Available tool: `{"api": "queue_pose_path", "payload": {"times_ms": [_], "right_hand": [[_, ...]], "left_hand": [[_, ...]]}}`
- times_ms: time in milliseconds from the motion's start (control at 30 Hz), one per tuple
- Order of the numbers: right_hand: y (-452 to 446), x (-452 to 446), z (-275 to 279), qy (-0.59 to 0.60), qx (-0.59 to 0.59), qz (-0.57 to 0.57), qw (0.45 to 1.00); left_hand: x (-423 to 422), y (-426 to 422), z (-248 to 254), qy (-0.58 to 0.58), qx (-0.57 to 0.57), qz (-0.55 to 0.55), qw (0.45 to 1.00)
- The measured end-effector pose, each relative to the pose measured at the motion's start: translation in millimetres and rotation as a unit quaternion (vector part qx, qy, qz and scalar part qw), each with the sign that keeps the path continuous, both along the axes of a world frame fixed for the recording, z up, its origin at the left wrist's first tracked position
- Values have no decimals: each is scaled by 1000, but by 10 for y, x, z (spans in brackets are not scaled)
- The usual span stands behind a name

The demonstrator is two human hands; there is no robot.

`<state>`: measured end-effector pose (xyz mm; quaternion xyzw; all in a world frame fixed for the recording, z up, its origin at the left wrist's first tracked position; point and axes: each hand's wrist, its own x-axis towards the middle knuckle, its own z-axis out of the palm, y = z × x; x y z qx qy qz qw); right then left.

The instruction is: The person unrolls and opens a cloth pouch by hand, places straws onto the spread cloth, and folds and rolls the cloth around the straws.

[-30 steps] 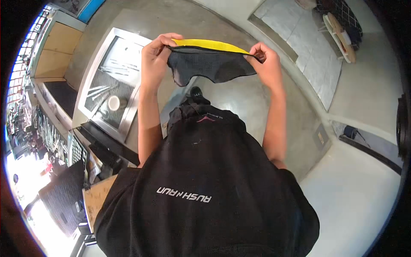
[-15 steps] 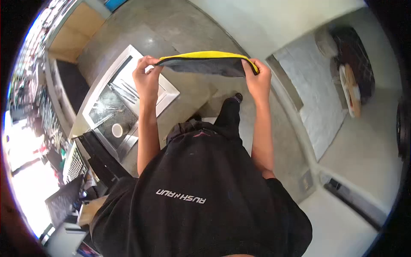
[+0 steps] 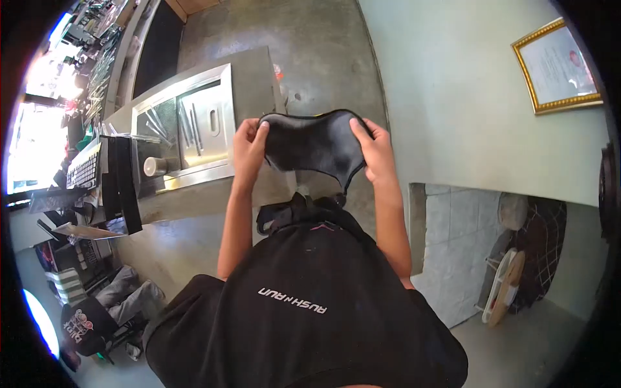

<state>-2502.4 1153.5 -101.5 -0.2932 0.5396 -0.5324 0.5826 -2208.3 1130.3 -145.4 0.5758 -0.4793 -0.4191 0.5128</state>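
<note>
A dark grey cloth [image 3: 314, 143] with black edging is stretched between my two hands, its lower edge hanging free and dipping to a point at the right. Only a sliver of yellow shows at its top edge. My left hand [image 3: 248, 154] pinches the upper left corner, thumb on the near face. At the opposite corner, my right hand [image 3: 378, 155] grips the cloth between thumb and fingers. Both hands are held up in front of my body, above the floor.
To the left stands a counter with a metal-framed tray [image 3: 226, 123] holding straws or thin rods and a cup [image 3: 155, 167]. A keyboard [image 3: 84, 171] lies beyond it. A person [image 3: 87, 326] sits lower left. On the right are a wall with a framed certificate [image 3: 557, 64] and a lower recess.
The cloth has tilted, so its dark grey face shows and the yellow is nearly hidden. Both hands have lowered and keep hold. My view has swung, bringing the certificate and seated person in.
</note>
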Motion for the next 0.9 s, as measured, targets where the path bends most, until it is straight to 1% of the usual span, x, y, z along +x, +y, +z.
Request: {"api": "queue_pose_path", "payload": {"times_ms": [33, 133, 167, 200, 233, 333, 467, 533, 667, 767, 800, 833, 867, 900], "right_hand": [[0, -90, 32, -2, 4, 16, 1000], [-76, -271, 0, -57, -23, 35, 997], [-153, -339, -98, -48, -19, 53, 997], [-220, -356, -68, -80, -37, 72, 994], [-275, -346, -11, -112, -54, 90, 988], [-530, -387, 85, -104, -61, 120, 985], [-939, -479, 134, -168, -31, 153, 973], [-1178, -496, 163, -162, -33, 163, 973], [-1871, -512, 13, -137, -46, 152, 978], [-2498, -425, -7, -101, -37, 162, 981], [-2725, -388, 8, -100, -40, 163, 981], [-2956, -341, 30, -102, -24, 188, 976], [-3169, -279, 46, -105, -7, 215, 971], [-3362, -201, 126, -104, -9, 220, 970]], "left_hand": [[-254, 10, 32, 25, 2, 5, 1000], [-1015, -38, 129, 89, -18, -37, 995], [-1256, -40, 166, 87, -22, -44, 995], [-1423, -60, 158, 78, -39, -57, 995], [-1584, -85, 198, 96, -41, -55, 993], [-1880, -203, 410, 115, -62, -45, 990], [-1946, -485, 364, 101, -77, 1, 992], [-1957, -723, 342, 137, -90, 17, 986], [-1871, -1367, 225, 135, -99, 17, 986], [-1729, -1947, 310, 147, -120, 14, 982], [-1652, -2156, 317, 124, -121, 7, 985], [-1555, -2375, 332, 99, -122, 0, 987], [-1444, -2576, 342, 89, -116, -24, 989], [-1352, -2762, 386, 89, -119, -20, 989]]}}
